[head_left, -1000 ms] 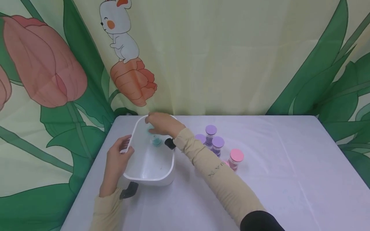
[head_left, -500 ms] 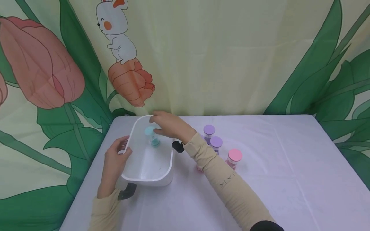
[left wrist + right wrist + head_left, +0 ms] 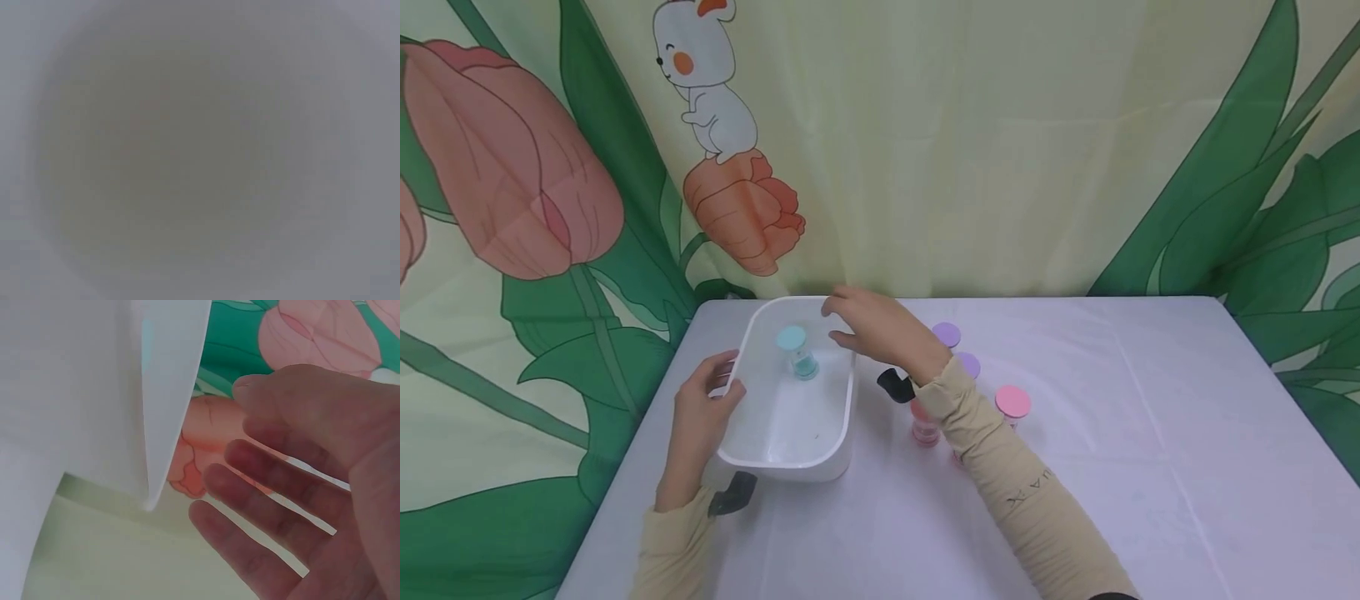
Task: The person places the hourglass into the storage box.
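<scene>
A white tub (image 3: 775, 425) stands on the table's left part. My left hand (image 3: 700, 408) holds its left wall, thumb over the rim and fingers outside. Inside the tub a small light-blue-capped sand timer (image 3: 797, 352) stands upright, touched by neither hand. Over the tub's right rim hangs my right hand (image 3: 883, 332), its fingers spread and holding nothing. The right wrist view shows those loose fingers (image 3: 250, 550) beside the white tub wall (image 3: 172, 381). The left wrist view is only a grey blur.
Right of the tub, partly behind my right arm, stand purple-capped sand timers (image 3: 947, 334) and pink-capped ones (image 3: 1013, 402). A black wrist camera (image 3: 895, 385) sits on my right wrist. Behind the white-covered table (image 3: 1150, 467) hangs a printed curtain (image 3: 962, 167).
My right hand has drawn back from inside the tub up and right to its right rim, leaving the light-blue sand timer standing inside. The left hand stays at the left wall.
</scene>
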### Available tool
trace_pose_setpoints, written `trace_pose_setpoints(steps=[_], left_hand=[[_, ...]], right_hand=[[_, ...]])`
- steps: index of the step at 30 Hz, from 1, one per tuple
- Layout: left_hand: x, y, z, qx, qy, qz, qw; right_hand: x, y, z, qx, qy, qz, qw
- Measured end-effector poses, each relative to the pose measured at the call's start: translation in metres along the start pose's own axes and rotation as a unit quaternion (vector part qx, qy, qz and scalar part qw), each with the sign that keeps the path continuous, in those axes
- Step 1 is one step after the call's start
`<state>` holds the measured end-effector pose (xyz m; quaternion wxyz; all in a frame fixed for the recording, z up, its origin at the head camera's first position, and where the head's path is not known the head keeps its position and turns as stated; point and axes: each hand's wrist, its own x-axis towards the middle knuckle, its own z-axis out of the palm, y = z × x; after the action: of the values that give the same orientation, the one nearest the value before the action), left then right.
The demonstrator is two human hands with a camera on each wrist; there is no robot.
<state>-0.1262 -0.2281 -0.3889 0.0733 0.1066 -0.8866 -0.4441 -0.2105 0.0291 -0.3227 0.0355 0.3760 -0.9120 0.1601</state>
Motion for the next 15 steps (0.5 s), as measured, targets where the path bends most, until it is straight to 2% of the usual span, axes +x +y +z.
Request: trace_pose_setpoints(steps=[8,15], left_hand=[[0.001,-0.003,0.002,0.001,0.005,-0.008,1.0000],[0.001,-0.001,0.002,0.001,0.006,0.004,1.0000]], right_hand=[[-0.024,0.004,-0.012,0.001,0.018,0.009,0.9998],[-0.039,0.004,-0.022,0.004,0.041,0.005,0.9992]])
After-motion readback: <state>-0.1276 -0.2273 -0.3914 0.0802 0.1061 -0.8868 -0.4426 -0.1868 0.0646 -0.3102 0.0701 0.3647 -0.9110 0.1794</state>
